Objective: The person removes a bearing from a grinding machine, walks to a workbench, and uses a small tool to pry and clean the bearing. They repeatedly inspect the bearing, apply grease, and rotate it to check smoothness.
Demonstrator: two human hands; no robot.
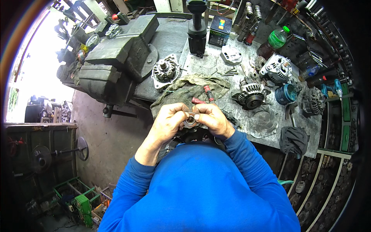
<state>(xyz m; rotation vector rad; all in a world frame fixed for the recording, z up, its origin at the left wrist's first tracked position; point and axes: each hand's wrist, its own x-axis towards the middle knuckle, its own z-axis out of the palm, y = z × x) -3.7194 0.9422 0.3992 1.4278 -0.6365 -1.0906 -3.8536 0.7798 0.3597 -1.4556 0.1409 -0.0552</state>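
Observation:
Close to my body, at the bench's near edge, both hands are closed on a small round metal part with a hole in its middle, which looks like a bearing (190,121). My left hand (167,123) pinches its left side, thumb on top. From the right, my right hand (213,120) grips it with the thumb and bent fingers. Dark parts beneath the hands are mostly hidden. Just beyond lie a stained cloth (185,86) and two red-handled tools, one a red-and-black handle (209,93). A metal housing with a shaft (165,71) sits past the cloth.
A big bench vise (116,58) stands at the left. To the right are an alternator (251,94), another alternator housing (276,69), a blue tub (285,94), a green-capped bottle (278,37) and a dark cloth (293,140). A black box (220,31) stands at the back.

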